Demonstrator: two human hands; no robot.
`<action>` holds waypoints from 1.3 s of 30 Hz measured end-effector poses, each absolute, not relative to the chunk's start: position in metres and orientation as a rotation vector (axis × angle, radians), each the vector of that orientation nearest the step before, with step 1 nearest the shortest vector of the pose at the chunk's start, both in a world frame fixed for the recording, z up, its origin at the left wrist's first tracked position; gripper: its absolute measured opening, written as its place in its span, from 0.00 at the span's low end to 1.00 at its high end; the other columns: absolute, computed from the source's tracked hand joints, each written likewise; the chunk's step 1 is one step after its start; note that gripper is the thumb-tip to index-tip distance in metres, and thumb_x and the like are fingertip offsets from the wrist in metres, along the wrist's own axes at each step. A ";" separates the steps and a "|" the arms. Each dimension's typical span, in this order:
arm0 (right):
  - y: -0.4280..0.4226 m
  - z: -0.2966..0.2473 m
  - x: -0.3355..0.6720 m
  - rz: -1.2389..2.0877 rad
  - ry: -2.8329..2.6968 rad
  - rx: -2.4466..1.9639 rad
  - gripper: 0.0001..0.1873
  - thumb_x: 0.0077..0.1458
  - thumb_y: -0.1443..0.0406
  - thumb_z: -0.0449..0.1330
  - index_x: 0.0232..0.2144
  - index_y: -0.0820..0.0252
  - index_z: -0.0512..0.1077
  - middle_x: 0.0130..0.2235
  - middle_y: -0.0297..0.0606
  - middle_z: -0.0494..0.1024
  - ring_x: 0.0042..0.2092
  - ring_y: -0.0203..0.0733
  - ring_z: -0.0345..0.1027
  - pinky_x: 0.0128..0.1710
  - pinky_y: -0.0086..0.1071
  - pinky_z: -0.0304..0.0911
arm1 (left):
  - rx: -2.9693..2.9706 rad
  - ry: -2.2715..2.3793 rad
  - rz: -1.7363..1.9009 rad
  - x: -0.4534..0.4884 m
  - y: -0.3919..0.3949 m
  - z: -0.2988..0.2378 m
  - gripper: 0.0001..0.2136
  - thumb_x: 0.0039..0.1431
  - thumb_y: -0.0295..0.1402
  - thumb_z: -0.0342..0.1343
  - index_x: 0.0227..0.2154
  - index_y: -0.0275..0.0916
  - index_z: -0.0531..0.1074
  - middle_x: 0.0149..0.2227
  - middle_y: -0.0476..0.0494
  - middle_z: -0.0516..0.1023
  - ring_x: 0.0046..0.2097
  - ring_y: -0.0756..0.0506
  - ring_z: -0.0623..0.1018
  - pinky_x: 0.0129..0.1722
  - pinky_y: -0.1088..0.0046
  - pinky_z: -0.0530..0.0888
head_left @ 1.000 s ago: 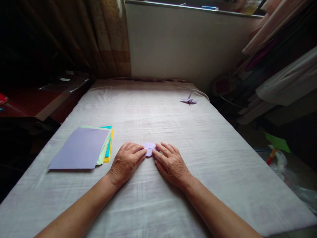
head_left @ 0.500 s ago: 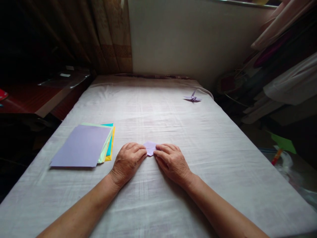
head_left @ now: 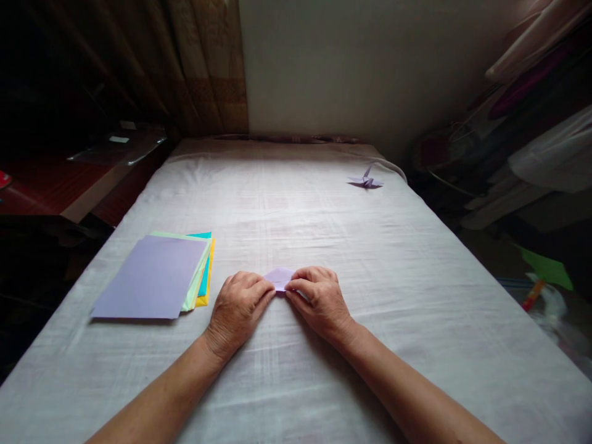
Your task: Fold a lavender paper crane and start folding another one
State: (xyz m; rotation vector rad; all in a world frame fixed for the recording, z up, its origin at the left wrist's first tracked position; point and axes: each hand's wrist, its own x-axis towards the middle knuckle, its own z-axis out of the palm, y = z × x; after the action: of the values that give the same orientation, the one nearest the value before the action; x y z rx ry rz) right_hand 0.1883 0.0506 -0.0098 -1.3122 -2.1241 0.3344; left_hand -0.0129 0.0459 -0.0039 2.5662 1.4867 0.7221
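Note:
A small folded piece of lilac origami paper (head_left: 279,277) sits between my two hands near the middle of the cloth-covered surface. Its near edge is lifted slightly, and a crease line runs across it. My left hand (head_left: 240,305) pinches its left side between thumb and fingers. On the right side, my right hand (head_left: 321,300) grips it the same way. The paper's outer ends are hidden under my fingers.
To the left lies a stack of coloured paper (head_left: 148,277), lilac on top. A folded lilac paper crane (head_left: 367,180) stands at the far right of the white cloth (head_left: 287,209). Beyond the right edge are a green piece (head_left: 548,268) and hanging clothes (head_left: 555,148).
The lilac paper has gone from lying flat to having its near edge raised, and now looks wider and lower. My fingers have closed tighter on its near corners. The view has shifted slightly.

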 end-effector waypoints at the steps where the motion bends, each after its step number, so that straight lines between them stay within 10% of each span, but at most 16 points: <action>1: 0.050 -0.009 0.188 0.345 -2.125 -1.321 0.03 0.58 0.65 0.63 0.32 0.52 0.77 0.38 0.34 0.78 0.42 0.41 0.69 0.47 0.39 0.53 | 2.557 1.493 0.713 -0.013 0.046 -0.004 0.06 0.65 0.33 0.54 0.33 0.41 0.74 0.34 0.46 0.77 0.39 0.43 0.73 0.42 0.65 0.68; 39: 0.056 -0.007 0.176 0.263 -2.113 -1.514 0.06 0.60 0.65 0.59 0.29 0.57 0.71 0.36 0.36 0.76 0.41 0.43 0.65 0.43 0.38 0.51 | 2.492 1.608 0.635 -0.006 0.050 0.000 0.08 0.65 0.34 0.51 0.30 0.41 0.69 0.31 0.47 0.74 0.36 0.43 0.70 0.39 0.65 0.64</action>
State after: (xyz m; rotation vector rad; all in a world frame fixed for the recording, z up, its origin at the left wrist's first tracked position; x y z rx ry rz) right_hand 0.1758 0.0564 -0.0073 -1.5137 -2.1134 0.2629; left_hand -0.0057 0.0502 -0.0002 2.4924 1.6080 0.6346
